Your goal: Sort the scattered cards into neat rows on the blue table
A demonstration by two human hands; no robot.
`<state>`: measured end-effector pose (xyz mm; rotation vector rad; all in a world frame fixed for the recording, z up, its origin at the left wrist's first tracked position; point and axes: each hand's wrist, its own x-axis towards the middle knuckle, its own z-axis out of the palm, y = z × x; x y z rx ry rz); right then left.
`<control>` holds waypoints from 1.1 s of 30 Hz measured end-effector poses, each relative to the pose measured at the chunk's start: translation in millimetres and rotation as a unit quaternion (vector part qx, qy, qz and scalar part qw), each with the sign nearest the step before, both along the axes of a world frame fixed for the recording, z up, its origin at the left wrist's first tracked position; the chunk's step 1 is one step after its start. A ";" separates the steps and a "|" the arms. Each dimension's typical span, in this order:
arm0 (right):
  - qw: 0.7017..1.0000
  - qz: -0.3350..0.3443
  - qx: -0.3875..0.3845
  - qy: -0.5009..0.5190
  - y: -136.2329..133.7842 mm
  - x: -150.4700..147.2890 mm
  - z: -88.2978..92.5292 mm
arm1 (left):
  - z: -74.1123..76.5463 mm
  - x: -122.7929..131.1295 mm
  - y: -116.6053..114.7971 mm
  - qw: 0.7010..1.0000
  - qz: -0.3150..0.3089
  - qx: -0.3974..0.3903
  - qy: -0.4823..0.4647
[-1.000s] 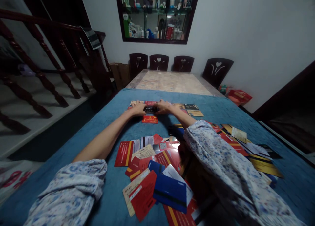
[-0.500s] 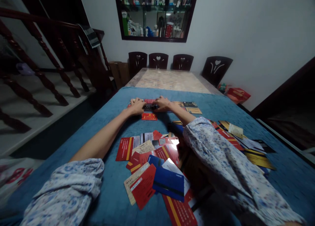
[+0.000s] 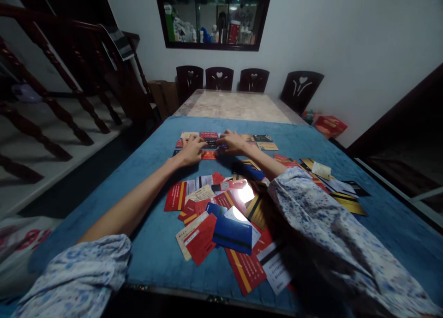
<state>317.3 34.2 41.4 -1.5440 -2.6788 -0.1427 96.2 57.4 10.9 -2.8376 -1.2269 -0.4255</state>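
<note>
On the blue cloth, my left hand (image 3: 192,150) lies palm down over the left part of rows of cards, fingers apart, fingertips near a black card (image 3: 210,143) and a red card (image 3: 209,155). My right hand (image 3: 232,143) rests to the right of the black card, its fingers bent down and apart, covering other cards. Another red card (image 3: 208,135) lies just beyond the black one. At the row's right end are a dark card (image 3: 263,138) and a tan card (image 3: 267,146). What is under both palms is hidden.
A loose overlapping pile of cards, with a blue card (image 3: 232,235) on top, lies nearer me and catches a bright glare. More cards, including a gold one (image 3: 349,204), lie to the right. A plastic bag (image 3: 24,244) is at the left; chairs (image 3: 219,79) stand beyond the table.
My left hand has come nearer to me, from beside the black card to beside the red card. My right hand stays close to the black card. The camera view has shifted slightly.
</note>
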 end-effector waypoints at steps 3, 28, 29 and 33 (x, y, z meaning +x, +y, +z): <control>1.000 0.008 0.008 0.009 -12.5 5.2 -2.4 | -1.4 0.8 -16.4 0.999 -0.026 0.001 -0.019; 0.992 0.096 0.039 0.075 -122.5 37.4 -22.9 | -2.1 12.1 -127.4 0.988 -0.137 0.015 -0.069; 0.991 0.100 0.043 0.077 -127.7 38.1 -24.5 | -1.8 11.8 -131.2 0.986 -0.147 0.018 -0.075; 0.985 0.125 0.063 0.102 -152.9 43.3 -30.0 | -0.2 11.4 -148.3 0.971 -0.220 0.027 -0.091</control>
